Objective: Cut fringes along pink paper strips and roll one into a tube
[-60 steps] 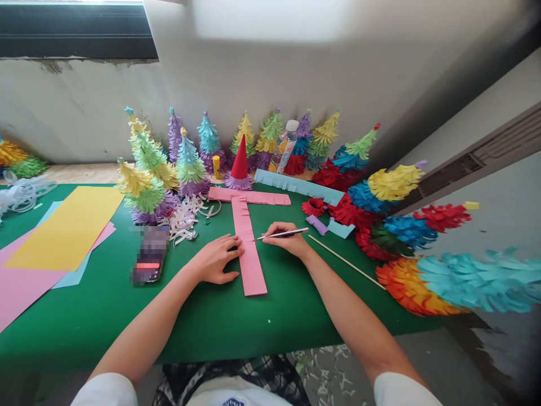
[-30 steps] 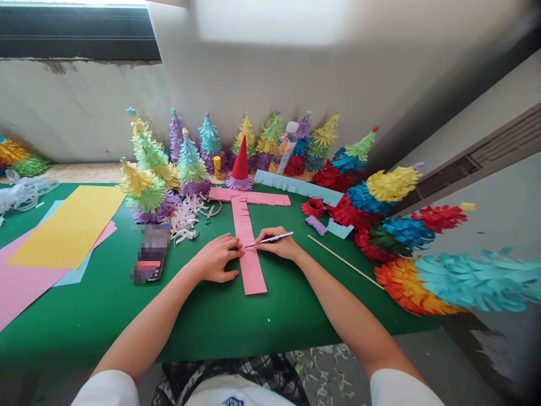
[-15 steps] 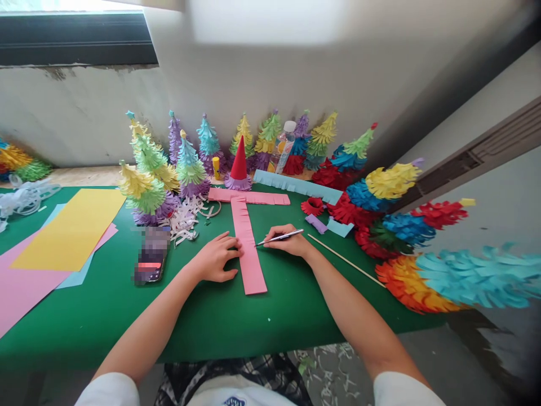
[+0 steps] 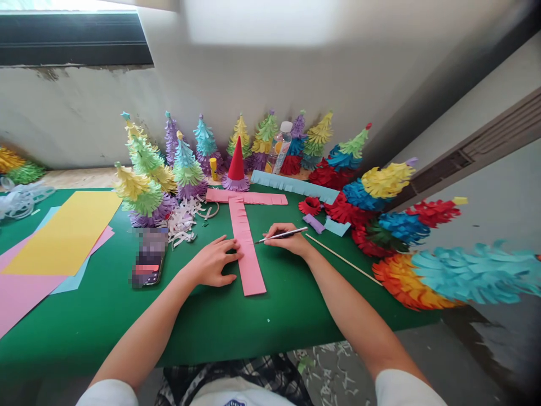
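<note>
Strip of pink paper [image 4: 250, 268], slits along upper right edge, flat on green table [image 4: 203, 332], far end at crosswise pink strip [image 4: 268, 198]. Head view. Left hand [image 4: 215, 262]: fingers spread, fingertips on strip's left edge. Right hand [image 4: 286, 239]: gripping pen-like tool [image 4: 283, 234], tip just beside right edge. Phone [image 4: 149, 259] left; thin stick [image 4: 344, 259] right; red cone [image 4: 237, 163] beyond.
</note>
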The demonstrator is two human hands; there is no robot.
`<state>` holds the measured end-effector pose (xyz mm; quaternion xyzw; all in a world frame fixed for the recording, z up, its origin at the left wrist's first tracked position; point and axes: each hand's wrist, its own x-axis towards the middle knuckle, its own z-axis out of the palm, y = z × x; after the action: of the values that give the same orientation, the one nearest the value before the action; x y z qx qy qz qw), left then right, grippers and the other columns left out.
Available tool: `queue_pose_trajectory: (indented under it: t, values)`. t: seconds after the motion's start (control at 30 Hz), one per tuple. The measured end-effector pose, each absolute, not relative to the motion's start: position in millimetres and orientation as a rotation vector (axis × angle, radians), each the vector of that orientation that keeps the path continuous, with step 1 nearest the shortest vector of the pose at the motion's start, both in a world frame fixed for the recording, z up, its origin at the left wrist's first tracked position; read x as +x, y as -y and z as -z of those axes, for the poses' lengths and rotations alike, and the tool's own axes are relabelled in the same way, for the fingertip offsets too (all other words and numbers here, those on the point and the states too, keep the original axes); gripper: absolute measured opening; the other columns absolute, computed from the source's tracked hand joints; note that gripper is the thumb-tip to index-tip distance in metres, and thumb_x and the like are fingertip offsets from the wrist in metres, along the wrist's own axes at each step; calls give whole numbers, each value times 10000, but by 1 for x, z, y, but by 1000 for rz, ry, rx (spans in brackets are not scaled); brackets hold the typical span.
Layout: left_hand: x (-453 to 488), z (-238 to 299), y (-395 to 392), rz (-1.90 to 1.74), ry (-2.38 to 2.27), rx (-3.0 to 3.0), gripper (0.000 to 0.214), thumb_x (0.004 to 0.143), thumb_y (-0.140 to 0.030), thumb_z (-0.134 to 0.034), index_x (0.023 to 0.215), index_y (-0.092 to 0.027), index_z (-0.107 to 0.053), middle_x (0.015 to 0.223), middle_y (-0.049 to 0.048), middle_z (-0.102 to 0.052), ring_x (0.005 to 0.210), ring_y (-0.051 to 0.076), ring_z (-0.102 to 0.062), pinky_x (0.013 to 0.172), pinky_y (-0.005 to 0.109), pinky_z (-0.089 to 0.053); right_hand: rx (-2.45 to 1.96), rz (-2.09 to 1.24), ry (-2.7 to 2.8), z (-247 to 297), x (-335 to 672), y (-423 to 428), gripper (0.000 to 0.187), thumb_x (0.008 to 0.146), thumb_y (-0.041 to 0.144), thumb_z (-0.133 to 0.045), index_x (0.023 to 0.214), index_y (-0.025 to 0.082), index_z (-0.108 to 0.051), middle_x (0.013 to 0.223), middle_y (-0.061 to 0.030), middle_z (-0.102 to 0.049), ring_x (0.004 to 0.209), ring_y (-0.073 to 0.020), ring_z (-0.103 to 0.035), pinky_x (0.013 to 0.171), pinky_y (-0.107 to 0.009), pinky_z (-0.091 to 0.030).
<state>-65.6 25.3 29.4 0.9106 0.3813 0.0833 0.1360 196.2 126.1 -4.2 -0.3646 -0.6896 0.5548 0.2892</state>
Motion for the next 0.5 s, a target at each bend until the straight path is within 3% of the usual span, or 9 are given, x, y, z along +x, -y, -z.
queue_pose_trajectory:
  t: [0.5]
  values:
    - [-64,-31,-23,-212,-1113,2649,585,725,-373,-627,1276,-207,-526,1312,132,-485,1274,284,-418,1118,497,-229,-972,-1446,1951,2,182,-118,233,635,365,-777,709,172,-671,756,-48,-726,670,-180,-663,630,-296,-510]
